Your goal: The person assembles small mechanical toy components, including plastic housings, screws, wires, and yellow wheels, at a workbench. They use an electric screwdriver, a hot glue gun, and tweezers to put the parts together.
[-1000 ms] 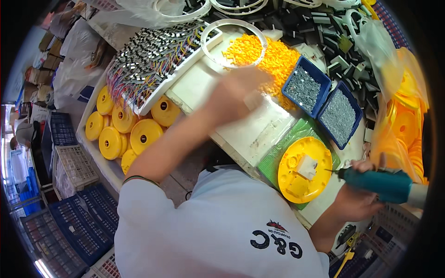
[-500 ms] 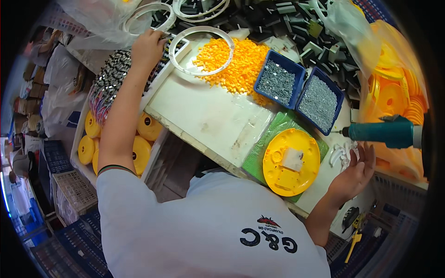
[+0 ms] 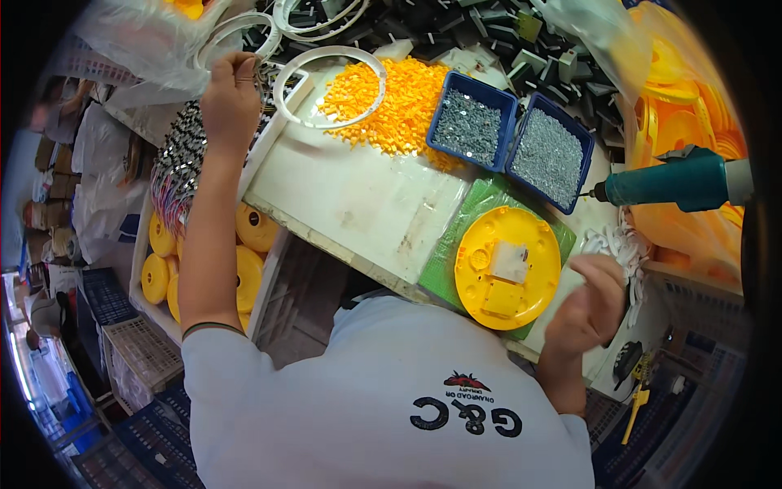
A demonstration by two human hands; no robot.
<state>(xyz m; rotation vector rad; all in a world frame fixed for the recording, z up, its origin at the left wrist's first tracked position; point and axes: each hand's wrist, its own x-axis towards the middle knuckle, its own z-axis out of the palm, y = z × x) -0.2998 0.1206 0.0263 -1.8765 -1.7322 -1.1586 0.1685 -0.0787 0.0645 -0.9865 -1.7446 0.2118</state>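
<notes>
The left hand [image 3: 230, 104] was at the top end of the heap of wired parts [image 3: 181, 151] in a white tray [image 3: 273, 134]. Its fingertips were bunched together; whether they were clamped on a piece could not be told. The right hand [image 3: 585, 311], blurred, seemed empty, its fingers loosely bent and apart, just beside the yellow dish [image 3: 533, 292]. The dish lay hollow side up on a green mat [image 3: 444, 269] at the table's near edge, with a white block [image 3: 509, 262] inside.

The wired parts looked light, with limp, thin leads that would likely tangle or pull loose, so their stiff dark ends seemed the safer hold. The dish looked like light, stiff, rather slick plastic, best taken by opposite sides of its rim, clear of the block.

Beyond the mat stood two blue boxes [image 3: 464, 157] of small metal pieces, and a teal electric screwdriver [image 3: 672, 181] pointed toward them, untouched.
</notes>
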